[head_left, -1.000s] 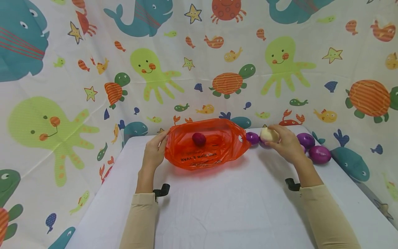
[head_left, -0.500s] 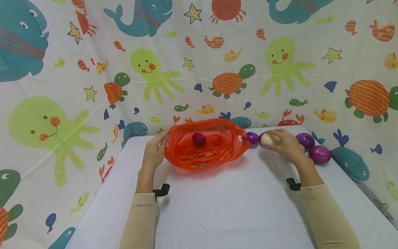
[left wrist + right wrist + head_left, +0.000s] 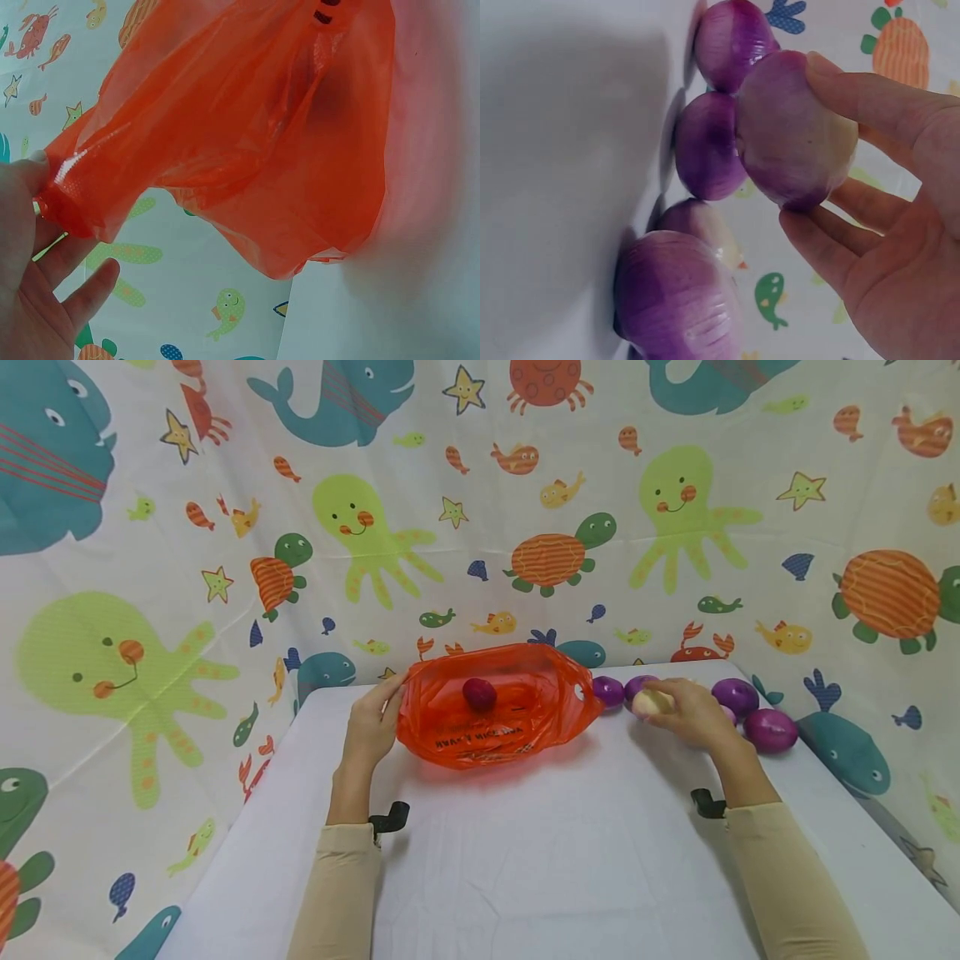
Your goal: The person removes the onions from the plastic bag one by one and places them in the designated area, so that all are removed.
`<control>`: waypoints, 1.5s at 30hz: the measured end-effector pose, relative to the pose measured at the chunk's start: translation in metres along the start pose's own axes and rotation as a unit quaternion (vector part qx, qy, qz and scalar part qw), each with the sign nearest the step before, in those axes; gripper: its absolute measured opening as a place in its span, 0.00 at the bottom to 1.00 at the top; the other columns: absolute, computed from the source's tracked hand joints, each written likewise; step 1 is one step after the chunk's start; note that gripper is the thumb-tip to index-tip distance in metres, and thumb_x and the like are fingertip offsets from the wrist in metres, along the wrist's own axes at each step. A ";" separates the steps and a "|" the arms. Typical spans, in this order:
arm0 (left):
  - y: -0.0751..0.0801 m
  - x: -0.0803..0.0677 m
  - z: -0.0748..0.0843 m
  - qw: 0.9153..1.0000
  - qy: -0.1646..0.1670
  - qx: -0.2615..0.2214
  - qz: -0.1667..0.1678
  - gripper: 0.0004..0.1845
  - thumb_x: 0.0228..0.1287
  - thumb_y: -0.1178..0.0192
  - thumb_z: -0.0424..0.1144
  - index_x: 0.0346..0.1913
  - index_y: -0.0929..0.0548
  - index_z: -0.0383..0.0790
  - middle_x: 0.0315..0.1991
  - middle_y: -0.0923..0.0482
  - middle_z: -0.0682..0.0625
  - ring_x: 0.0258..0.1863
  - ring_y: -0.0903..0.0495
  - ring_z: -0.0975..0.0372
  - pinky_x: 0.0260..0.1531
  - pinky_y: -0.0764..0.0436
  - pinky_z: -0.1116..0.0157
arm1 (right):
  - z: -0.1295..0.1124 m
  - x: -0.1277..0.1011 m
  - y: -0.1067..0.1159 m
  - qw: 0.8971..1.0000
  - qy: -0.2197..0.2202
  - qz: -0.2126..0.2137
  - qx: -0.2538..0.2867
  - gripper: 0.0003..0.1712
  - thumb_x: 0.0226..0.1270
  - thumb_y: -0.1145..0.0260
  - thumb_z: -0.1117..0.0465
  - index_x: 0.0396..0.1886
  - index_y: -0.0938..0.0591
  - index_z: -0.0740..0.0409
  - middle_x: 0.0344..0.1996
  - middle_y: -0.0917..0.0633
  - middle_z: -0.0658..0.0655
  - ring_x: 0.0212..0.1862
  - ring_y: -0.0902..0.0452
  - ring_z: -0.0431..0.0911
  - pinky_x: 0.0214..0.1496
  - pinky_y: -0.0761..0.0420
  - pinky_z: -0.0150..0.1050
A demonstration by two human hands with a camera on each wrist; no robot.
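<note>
Over the white table (image 3: 525,860), the right hand (image 3: 693,717), fingers curled round a pale onion (image 3: 651,702), is dropping lower, while the left hand (image 3: 371,727) keeps pinching the orange bag (image 3: 495,710) open.

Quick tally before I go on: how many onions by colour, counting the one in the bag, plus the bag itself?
Purple onions on the table: 4
Pale onion behind the right hand: 1, mostly hidden in the head view
Purple-and-pale onion held in the right hand: 1
Dark red onion in the bag: 1
Orange plastic bag, rim held by the left hand: 1
Total: 8
</note>
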State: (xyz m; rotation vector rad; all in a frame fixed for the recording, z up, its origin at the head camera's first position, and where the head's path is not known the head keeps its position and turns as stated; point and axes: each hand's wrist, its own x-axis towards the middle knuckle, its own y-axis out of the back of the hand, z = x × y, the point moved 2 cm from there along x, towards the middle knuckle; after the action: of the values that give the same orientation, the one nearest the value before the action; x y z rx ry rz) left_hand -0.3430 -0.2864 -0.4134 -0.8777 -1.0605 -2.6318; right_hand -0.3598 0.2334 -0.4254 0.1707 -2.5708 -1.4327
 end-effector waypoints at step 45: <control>0.002 0.000 0.000 1.000 0.002 0.004 0.005 0.22 0.83 0.49 0.44 0.73 0.23 0.46 0.68 0.20 0.46 0.70 0.22 0.49 0.69 0.23 0.47 | 0.012 0.004 -0.016 0.998 -0.027 -0.048 -0.022 0.37 0.65 0.24 0.61 0.71 0.25 0.65 0.66 0.23 0.75 0.69 0.33 0.73 0.70 0.34 0.76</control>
State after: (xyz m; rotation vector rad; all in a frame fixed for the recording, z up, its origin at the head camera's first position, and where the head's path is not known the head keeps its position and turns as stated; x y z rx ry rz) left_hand -0.3418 -0.2880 -0.4119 -0.8727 -1.0635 -2.6181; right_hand -0.3664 0.2340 -0.4451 0.2555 -2.6041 -1.5449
